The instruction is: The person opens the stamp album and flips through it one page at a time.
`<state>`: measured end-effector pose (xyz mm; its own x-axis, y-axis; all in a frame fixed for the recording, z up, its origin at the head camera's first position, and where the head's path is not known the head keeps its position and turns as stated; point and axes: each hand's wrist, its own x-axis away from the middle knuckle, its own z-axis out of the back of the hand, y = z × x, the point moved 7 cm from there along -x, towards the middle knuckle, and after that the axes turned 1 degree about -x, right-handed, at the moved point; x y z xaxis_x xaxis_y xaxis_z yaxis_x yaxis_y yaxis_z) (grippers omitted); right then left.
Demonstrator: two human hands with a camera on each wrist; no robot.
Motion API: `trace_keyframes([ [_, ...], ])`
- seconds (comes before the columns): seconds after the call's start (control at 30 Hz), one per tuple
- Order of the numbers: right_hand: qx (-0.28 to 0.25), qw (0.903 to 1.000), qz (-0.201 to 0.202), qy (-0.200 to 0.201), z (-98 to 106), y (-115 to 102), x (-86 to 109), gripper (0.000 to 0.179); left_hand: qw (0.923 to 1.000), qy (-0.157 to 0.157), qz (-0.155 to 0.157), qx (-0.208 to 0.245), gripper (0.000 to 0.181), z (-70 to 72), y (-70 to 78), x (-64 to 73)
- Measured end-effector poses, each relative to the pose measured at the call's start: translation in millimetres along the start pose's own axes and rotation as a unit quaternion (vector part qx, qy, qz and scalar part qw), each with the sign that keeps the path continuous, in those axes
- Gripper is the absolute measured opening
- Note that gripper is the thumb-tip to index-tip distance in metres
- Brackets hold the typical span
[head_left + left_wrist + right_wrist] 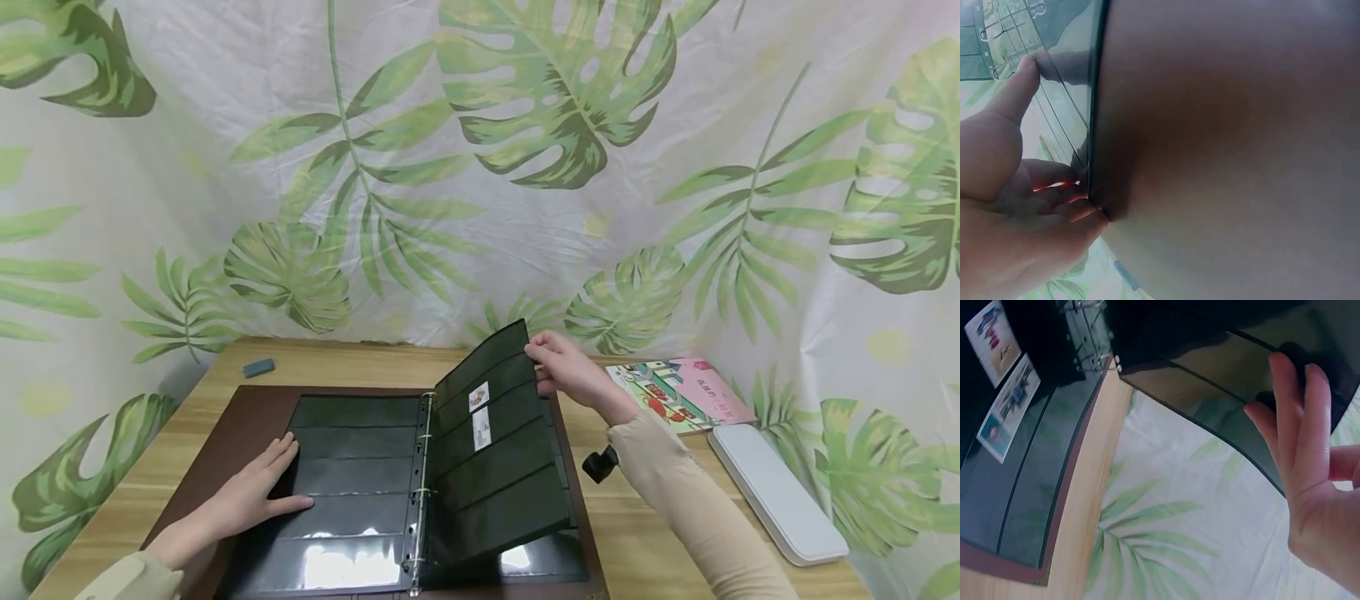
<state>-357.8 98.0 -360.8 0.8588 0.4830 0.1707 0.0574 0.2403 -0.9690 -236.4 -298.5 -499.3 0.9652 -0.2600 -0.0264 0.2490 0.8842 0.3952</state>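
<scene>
– What have you got hold of?

– My right hand [566, 371] pinches the raised page [495, 483] near its top outer corner, finger and thumb closed with nothing but the page between them. My left hand [258, 479] grips nothing; its fingers lie fairly straight at the outer edge of the flat page [352, 475], thumb spread onto it

– Which way does the raised page lie?

– Seen from my head, towards seven o'clock from my right fingertips, its long axis running roughly from half past eleven to half past five. It rises from the metal rings [423, 467], over the right half of the brown album [251, 425]. My right hand is the nearer; the left sits across the rings, about nine o'clock from the page

– How many of each?

– One album, one raised page, two hands. Two stamps [482, 428] show on the raised page; the right wrist view shows two as well, and I can't tell whether they're the same pair. One blue block [258, 367] at twelve from my left hand, one booklet [675, 392] at three from my right, one white case [780, 492] at four, all on one wooden table [352, 365]
</scene>
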Motion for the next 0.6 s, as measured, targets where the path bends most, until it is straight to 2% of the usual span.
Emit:
trace_keyframes([
  [0.2,-0.066,0.997,0.031,0.026,-8.6,-5.9,-5.6,0.007,1.0,-0.008,0.0,0.0,0.097,1.2,1.1,-1.8],
  [0.27,-0.069,0.9962,0.04,0.035,-12.3,-7.0,-6.4,0.01,0.9999,-0.011,-0.001,0.002,0.097,1.7,0.8,-2.3],
  [0.47,-0.06,0.9967,0.037,0.039,-25.6,-3.2,-7.6,0.029,0.9995,-0.025,-0.015,0.014,0.095,4.7,2.0,-1.1],
  [0.6,-0.056,0.9963,0.052,0.039,-31.2,-6.8,-8.5,0.033,0.9981,-0.05,-0.028,0.025,0.094,12.0,5.3,-1.7],
])
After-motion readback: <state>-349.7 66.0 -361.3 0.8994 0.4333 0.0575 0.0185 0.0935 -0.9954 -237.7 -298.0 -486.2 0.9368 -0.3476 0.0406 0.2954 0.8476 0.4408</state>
